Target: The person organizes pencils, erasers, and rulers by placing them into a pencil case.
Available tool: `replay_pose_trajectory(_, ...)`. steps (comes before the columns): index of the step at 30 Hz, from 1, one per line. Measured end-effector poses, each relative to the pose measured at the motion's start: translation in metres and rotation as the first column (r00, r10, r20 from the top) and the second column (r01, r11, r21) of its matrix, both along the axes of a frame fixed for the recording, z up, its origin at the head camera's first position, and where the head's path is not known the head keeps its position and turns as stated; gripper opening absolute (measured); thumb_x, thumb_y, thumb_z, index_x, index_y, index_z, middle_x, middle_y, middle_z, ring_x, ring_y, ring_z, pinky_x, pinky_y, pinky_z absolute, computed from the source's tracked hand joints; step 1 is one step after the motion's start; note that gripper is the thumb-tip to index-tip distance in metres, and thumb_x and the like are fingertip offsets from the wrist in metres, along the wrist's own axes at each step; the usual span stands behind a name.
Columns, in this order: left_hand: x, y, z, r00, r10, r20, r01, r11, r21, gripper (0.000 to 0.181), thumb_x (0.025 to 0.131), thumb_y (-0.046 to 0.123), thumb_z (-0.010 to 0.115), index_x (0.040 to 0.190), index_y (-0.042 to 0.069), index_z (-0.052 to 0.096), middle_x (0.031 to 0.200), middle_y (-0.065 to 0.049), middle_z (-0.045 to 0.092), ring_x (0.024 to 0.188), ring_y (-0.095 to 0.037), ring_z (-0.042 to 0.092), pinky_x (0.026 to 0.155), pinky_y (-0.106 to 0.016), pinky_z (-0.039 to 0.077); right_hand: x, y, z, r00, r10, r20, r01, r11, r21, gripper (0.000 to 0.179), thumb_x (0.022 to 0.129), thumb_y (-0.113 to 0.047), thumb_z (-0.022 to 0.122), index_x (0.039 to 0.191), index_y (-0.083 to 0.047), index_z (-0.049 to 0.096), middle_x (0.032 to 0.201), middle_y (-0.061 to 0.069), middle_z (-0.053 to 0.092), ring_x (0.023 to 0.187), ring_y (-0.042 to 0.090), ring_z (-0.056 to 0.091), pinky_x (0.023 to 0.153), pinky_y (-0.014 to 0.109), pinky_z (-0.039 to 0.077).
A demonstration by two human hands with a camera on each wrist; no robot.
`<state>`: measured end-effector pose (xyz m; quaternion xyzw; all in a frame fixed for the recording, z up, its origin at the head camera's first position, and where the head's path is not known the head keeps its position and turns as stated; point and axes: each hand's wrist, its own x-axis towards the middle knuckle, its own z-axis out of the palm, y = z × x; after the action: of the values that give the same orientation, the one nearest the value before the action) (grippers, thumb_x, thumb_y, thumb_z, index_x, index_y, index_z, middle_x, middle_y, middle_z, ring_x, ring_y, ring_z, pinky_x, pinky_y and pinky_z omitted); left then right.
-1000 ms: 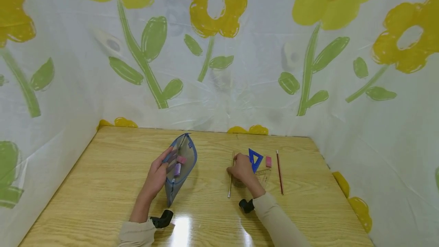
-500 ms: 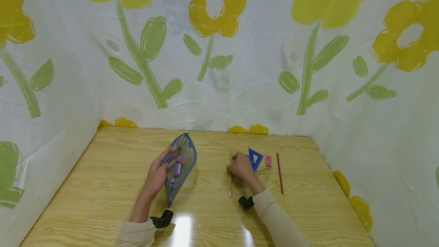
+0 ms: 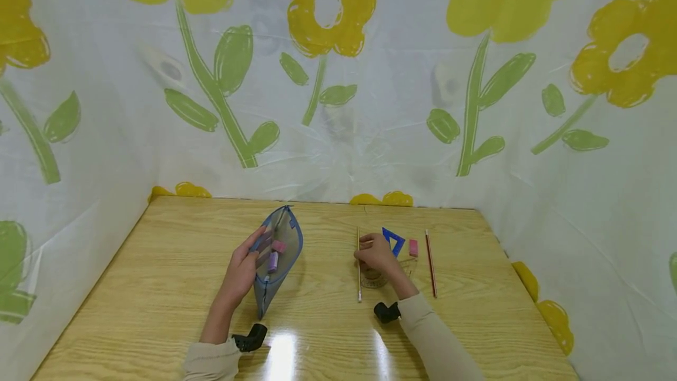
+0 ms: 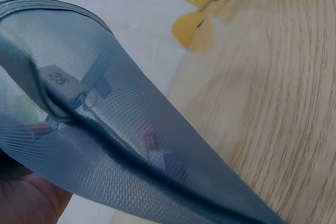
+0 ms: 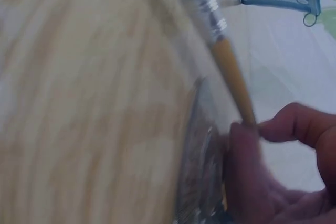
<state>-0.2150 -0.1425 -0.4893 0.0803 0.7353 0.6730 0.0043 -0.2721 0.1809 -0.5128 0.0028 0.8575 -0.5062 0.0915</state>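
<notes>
My left hand [image 3: 240, 270] grips a blue-edged mesh zip pouch [image 3: 292, 256] by its left side, tipped so its mouth gapes. Through the opening show a pink eraser [image 3: 278, 246] and a small purple block [image 3: 272, 262]. My right hand [image 3: 379, 251] pinches a yellow pencil [image 3: 359, 288] between thumb and fingers, with the white eraser end pointing toward me. In the right wrist view the pencil [image 5: 231, 72] shows its silver ferrule. Under the right hand lies a clear protractor [image 3: 374, 281], partly hidden.
Right of that hand are a blue set square [image 3: 400, 246], a second pink eraser [image 3: 414, 247] and a red pencil [image 3: 431, 264]. A clear triangle's corner shows behind the right wrist. A flower-printed white sheet [image 3: 338, 163] borders the wooden table [image 3: 174, 263].
The right hand has shifted slightly right, and the pencil, now in its pinch, has turned a little more upright in the head view. The left hand and pouch stay put.
</notes>
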Motion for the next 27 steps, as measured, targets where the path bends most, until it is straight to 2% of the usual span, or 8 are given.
replay_pose_trajectory(7, -0.001, 0.000, 0.000, 1.000, 0.008, 0.004, -0.008, 1.000, -0.003, 0.061, 0.099, -0.007, 0.020, 0.159, -0.003, 0.025, 0.162, -0.026, 0.031, 0.149, -0.043, 0.031, 0.119, -0.058, 0.031, -0.001, 0.006, -0.002, 0.996, 0.080, 0.033, -0.073, 0.982, -0.173, 0.051, 0.094, -0.005, 0.066, 0.141, 0.008, 0.051, 0.118, 0.026, 0.065, 0.085, 0.027, 0.072, 0.070, 0.041, 0.065)
replay_pose_trajectory(13, -0.001, 0.000, 0.000, 1.000, 0.008, 0.008, -0.008, 1.000, -0.012, 0.061, 0.099, -0.007, 0.019, 0.159, -0.002, 0.024, 0.161, -0.026, 0.031, 0.149, -0.042, 0.031, 0.119, -0.058, 0.031, -0.001, 0.008, -0.007, 0.990, 0.136, 0.029, -0.127, 0.970, -0.208, 0.052, 0.096, -0.005, 0.061, 0.144, 0.009, 0.047, 0.113, 0.026, 0.066, 0.085, 0.026, 0.072, 0.071, 0.041, 0.065)
replay_pose_trajectory(20, 0.001, 0.000, 0.001, 1.000, 0.012, -0.006, -0.012, 1.000, -0.009, 0.061, 0.098, -0.007, 0.019, 0.159, -0.004, 0.024, 0.160, -0.028, 0.032, 0.149, -0.043, 0.031, 0.118, -0.059, 0.031, -0.001, 0.005, -0.011, 0.991, 0.135, -0.007, -0.132, 0.956, -0.260, 0.050, 0.096, -0.002, 0.061, 0.144, 0.007, 0.048, 0.113, 0.024, 0.065, 0.088, 0.021, 0.071, 0.073, 0.039, 0.065)
replay_pose_trajectory(27, 0.002, 0.000, 0.001, 1.000, 0.010, -0.008, -0.010, 1.000, 0.011, 0.061, 0.098, -0.007, 0.019, 0.159, -0.004, 0.023, 0.161, -0.028, 0.032, 0.150, -0.042, 0.029, 0.118, -0.058, 0.031, 0.003, -0.003, -0.011, 0.990, 0.131, -0.050, -0.140, 0.908, -0.394, 0.054, 0.095, -0.001, 0.060, 0.146, 0.008, 0.044, 0.121, 0.031, 0.058, 0.090, 0.024, 0.072, 0.079, 0.042, 0.065)
